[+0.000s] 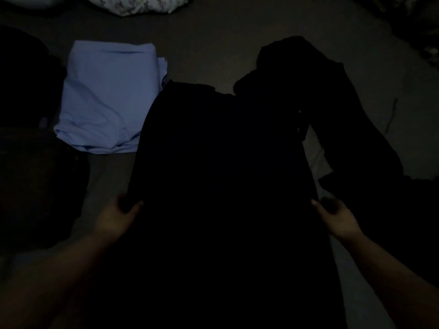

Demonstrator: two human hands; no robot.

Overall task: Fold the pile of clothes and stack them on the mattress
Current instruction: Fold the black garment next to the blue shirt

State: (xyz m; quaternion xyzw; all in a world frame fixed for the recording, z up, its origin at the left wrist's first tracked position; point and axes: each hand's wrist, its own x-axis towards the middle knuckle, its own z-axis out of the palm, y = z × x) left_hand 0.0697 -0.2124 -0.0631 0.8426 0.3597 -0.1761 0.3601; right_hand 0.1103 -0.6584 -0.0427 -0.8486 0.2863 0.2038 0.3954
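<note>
Mid-fold on a black garment [221, 162], laid lengthwise on the mattress [213, 43] in front of the person. Left hand [118, 216] and right hand [337, 217] each pinch a side edge, fingers curled round the cloth. Folded blue piece [107, 98] sits just left. Next, likely: bring the near end over; very dark, so edge alignment is hard to judge.

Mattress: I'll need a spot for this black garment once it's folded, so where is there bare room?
Bare mattress lies beyond the black garment, between the blue stack and the pillow. A narrow strip runs between the blue stack and the left hand. The left edge is crowded with dark clothes; the right side holds the dark pile beside the right hand.
</note>
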